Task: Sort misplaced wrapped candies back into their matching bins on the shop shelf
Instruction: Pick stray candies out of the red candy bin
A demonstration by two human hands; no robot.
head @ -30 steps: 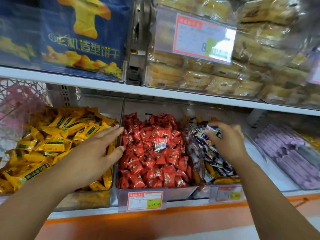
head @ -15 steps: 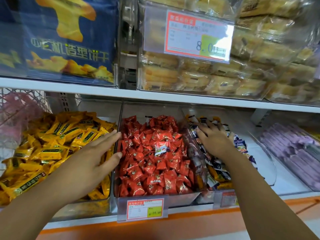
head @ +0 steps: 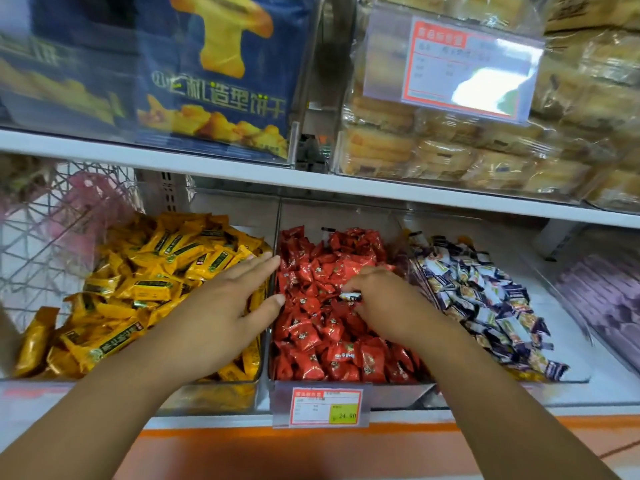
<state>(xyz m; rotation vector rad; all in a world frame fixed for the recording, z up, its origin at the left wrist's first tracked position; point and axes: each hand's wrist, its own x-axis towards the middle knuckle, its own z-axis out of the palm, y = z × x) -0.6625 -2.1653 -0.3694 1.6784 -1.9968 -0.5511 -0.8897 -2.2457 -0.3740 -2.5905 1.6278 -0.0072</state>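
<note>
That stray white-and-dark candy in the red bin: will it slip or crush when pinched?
Probably light: the right hand pinches the stray candy with fingertips alone. Its glossy wrapper likely slips and crinkles, so grip its body.

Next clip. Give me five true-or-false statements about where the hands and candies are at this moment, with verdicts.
1. The right hand is in the bin of red candies. True.
2. The right hand pinches a red candy. False: it pinches a white-and-dark candy lying among the red ones.
3. The left hand lies with straight fingers over the yellow candies. True.
4. The blue-and-white candies are in the bin left of the red ones. False: they are in the bin to the right.
5. The price label hangs on the front of the yellow bin. False: it hangs on the front of the red bin.
</note>
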